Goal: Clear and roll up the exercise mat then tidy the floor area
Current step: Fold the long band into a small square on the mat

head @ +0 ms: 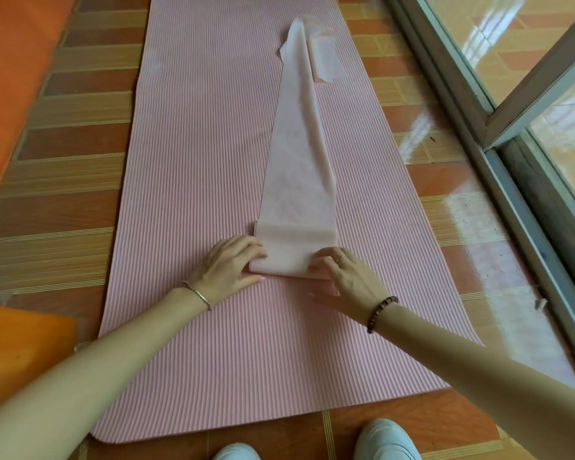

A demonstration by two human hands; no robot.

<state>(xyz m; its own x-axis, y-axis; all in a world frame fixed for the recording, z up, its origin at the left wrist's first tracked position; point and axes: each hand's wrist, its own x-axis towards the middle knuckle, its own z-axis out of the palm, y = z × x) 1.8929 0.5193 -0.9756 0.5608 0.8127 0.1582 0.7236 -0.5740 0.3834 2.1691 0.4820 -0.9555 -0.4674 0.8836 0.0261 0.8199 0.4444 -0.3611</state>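
Tiled floor [63, 180] under a pink exercise mat [196, 144]; toward its right edge lies a resistance band [296, 161], left hand [228, 263] and right hand [346, 277] pinching its folded end.

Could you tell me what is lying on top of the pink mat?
A long pale band lies along the mat, its near end folded over and held by the left hand and right hand. The mat surface beneath them is covered.
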